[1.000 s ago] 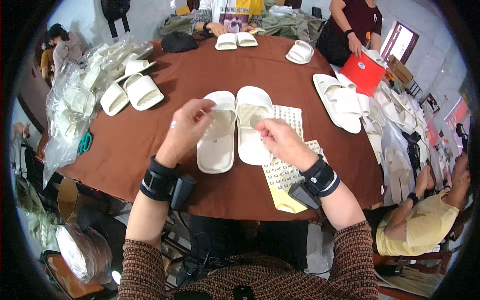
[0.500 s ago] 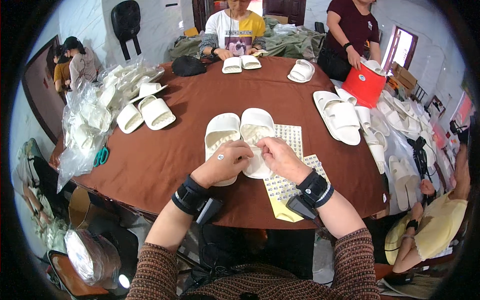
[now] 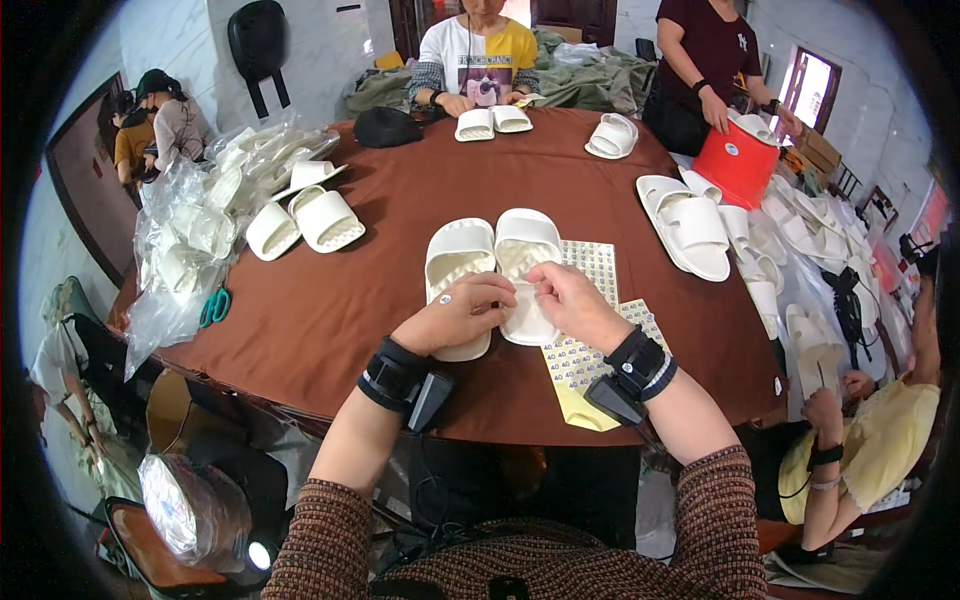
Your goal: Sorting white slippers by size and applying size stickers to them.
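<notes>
White left slipper point(image 3: 460, 258), matching right slipper point(image 3: 520, 258) close beside it, both soles down, on brown cloth point(image 3: 320, 320)

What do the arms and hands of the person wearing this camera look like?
The left hand and right hand are without gloves. A small, round, pale sticker with dark print is on the back of the left one. Each wrist wears a black strap with a pale stripe and a dark, boxy device. The sleeves are patterned brown and black.

Bright, even light (the window point(image 3: 810, 88) glares white) leaves soft shadows on the brown tablecloth point(image 3: 310, 345), while straight lines bow toward blackened edges.
</notes>
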Motion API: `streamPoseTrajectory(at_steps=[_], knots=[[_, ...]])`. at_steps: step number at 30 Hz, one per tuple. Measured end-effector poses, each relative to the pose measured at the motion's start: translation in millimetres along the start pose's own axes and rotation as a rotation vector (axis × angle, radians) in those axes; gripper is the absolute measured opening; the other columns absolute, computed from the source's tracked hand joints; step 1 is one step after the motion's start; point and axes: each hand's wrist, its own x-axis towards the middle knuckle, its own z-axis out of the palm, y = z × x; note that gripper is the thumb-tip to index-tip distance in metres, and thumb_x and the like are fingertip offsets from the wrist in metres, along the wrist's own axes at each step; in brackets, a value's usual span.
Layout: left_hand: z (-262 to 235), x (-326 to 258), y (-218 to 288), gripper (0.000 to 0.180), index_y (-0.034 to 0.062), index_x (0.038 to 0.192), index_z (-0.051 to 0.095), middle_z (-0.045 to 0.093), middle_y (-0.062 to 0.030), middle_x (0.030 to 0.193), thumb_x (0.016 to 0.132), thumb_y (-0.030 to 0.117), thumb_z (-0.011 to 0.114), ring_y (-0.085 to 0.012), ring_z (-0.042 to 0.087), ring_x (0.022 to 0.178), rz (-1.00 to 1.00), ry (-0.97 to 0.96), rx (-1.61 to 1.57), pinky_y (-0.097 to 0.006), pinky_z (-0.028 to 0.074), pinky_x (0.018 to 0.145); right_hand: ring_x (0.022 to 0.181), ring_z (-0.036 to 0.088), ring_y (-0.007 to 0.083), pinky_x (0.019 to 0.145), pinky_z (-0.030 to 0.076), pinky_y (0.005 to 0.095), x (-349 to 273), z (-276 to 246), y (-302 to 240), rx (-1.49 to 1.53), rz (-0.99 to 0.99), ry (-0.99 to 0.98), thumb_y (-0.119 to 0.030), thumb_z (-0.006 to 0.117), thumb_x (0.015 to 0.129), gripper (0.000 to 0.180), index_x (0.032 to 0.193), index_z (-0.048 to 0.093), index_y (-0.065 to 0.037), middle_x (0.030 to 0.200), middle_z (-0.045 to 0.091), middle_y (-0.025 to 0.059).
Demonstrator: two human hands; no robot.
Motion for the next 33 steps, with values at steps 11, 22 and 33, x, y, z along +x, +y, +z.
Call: streamPoseTrajectory(at_steps=[11, 22, 33], knots=[[1.9, 1.5, -0.5, 0.018, 0.0011, 0.100, 0.067, 0.061, -0.0114, 0.114, 0.085, 0.008, 0.063, -0.0248, 0.058, 0.108, -0.048, -0.023, -0.034, -0.033, 0.045, 0.093, 0.083, 0.061, 0.0366, 0.073, 0.048, 0.0421, -3.1, 1.9, 1.6, -0.030, -0.027, 0.058, -0.002, 0.050, 0.086, 0.014, 0.099, 0.055, 0.000, 0.086, 0.063, 0.0202], [-2.8, 3.5, 1.2, 0.017, -0.0006, 0.098, 0.066, 0.061, -0.0094, 0.114, 0.083, 0.004, 0.060, -0.0233, 0.057, 0.109, -0.024, -0.033, -0.031, -0.033, 0.044, 0.095, 0.080, 0.063, 0.0232, 0.070, 0.049, 0.0340, 5.1, -3.2, 14.4, 0.272, 0.094, 0.052, -0.003, 0.050, 0.089, 0.016, 0.104, 0.055, 0.001, 0.088, 0.064, 0.0163], [1.8, -1.5, -5.5, 0.021, 0.0015, 0.102, 0.066, 0.059, -0.0106, 0.119, 0.082, 0.004, 0.062, -0.0263, 0.055, 0.113, -0.007, -0.028, -0.029, -0.035, 0.042, 0.098, 0.077, 0.052, 0.0113, 0.070, 0.045, 0.0258, 6.3, 0.9, 16.3, 0.307, 0.041, 0.097, 0.001, 0.051, 0.086, 0.019, 0.105, 0.053, -0.001, 0.087, 0.054, 0.0041]])
